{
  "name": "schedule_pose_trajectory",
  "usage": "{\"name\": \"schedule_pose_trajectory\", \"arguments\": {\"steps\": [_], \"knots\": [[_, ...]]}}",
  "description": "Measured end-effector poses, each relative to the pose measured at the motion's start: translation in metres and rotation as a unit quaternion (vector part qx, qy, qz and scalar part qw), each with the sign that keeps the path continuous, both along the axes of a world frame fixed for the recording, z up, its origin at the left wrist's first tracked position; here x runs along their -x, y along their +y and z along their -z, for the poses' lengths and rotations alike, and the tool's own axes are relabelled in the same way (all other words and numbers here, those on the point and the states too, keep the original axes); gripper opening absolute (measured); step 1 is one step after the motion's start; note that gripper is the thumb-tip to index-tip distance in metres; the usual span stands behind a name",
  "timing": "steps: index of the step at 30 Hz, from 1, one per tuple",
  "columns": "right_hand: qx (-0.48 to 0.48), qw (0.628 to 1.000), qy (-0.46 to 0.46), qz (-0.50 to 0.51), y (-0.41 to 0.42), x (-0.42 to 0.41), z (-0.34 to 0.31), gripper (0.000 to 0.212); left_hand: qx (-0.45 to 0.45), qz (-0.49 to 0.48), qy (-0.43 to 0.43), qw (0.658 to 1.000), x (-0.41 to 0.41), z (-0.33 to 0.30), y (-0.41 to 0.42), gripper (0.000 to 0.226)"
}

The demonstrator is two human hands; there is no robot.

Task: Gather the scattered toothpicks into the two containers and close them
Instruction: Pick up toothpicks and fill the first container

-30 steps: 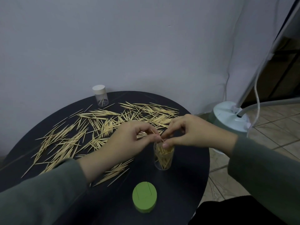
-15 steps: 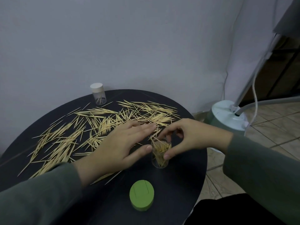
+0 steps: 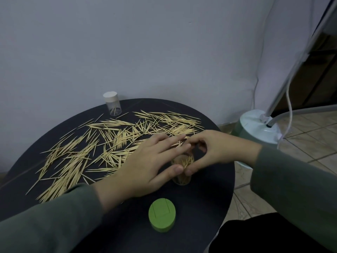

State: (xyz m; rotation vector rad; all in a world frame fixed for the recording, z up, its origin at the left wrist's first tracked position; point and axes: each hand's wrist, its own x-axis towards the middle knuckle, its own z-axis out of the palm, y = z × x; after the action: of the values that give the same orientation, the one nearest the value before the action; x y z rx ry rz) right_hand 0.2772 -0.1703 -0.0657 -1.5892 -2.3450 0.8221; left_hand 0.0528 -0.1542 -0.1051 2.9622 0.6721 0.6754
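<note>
Toothpicks (image 3: 116, 143) are seen scattered in a wide, pale band across a round, dark worktop (image 3: 209, 198), which is set close against a plain grey-white wall (image 3: 145, 42). To the right of the worktop a tiled floor (image 3: 310, 143) is shown, with the round pale base of a floor appliance (image 3: 259, 126) and its slanted pole and cord.

The toothpicks are thin, light wooden sticks with pointed ends, lying at crossing angles; most are spread to the left of and beyond the hands. A bundle of them is stood inside an open clear container (image 3: 182, 170), their tips showing at its mouth.

That container is enclosed by the right hand (image 3: 215, 150): its grip is curled, with the thumb at the near side of the rim and the fingers arched over the far side. The left hand (image 3: 145, 165) is laid beside it with its grip spread, fingers straight and extended over the loose toothpicks, the thumb tip touching the container's near wall just beside the right thumb.

A green lid (image 3: 162, 217) is set nearer than both hands, apart from the container. A second clear container with a white cap (image 3: 112, 104) is stood at the far edge, well beyond the grip, a few toothpicks visible inside.
</note>
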Motion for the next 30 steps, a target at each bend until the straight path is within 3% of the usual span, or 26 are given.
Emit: {"name": "schedule_pose_trajectory", "arguments": {"steps": [7, 11, 17, 24, 27, 30], "knots": [[0.017, 1.0, 0.007, 0.005, 0.003, -0.003, 0.005, 0.05, -0.105, 0.066, -0.073, 0.99, -0.004, -0.002, 0.003, 0.024], [0.021, 1.0, 0.005, 0.009, 0.004, -0.002, 0.004, 0.052, -0.016, 0.03, -0.109, 0.993, -0.007, 0.002, 0.005, 0.022], [0.027, 1.0, -0.002, 0.011, 0.004, -0.002, 0.003, 0.054, 0.126, -0.151, -0.144, 0.97, -0.018, -0.001, 0.007, 0.023], [0.046, 0.999, -0.013, -0.005, 0.008, -0.003, 0.004, 0.054, 0.168, -0.109, -0.065, 0.977, -0.017, -0.007, 0.004, 0.026], [0.065, 0.997, -0.036, -0.024, 0.011, -0.008, 0.003, 0.065, 0.188, -0.118, -0.145, 0.964, -0.015, -0.007, 0.007, 0.021], [0.092, 0.995, 0.014, -0.033, 0.02, -0.017, 0.004, 0.06, 0.203, -0.163, -0.206, 0.943, -0.014, -0.007, 0.017, 0.015]]}}
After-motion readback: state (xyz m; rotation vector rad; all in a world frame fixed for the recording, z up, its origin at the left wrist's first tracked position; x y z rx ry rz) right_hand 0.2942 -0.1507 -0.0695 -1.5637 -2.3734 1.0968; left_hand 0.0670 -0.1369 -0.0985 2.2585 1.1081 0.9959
